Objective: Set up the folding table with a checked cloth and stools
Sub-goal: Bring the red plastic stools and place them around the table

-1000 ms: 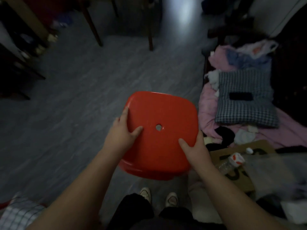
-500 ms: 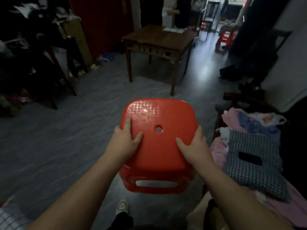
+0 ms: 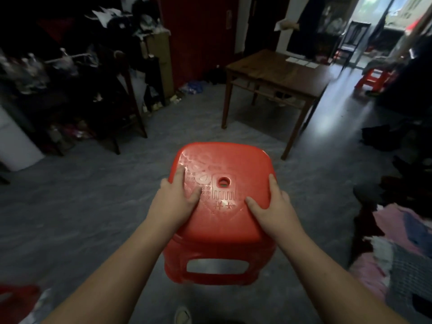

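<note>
Grey, streaked, glossy floor (image 3: 77, 213) is carrying a dark brown square wooden table (image 3: 275, 73), which is standing on four legs beyond mid-room. White paper sheets (image 3: 301, 61) are lying flat near the table's far edge. Small red plastic stools (image 3: 374, 78) are sitting on the floor far right of the table.

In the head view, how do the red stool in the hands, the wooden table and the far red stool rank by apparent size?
1. Red stool, though nearness enlarges it.
2. Wooden table, nearly as large; the real order is unsure.
3. Far red stool, smallest.
</note>
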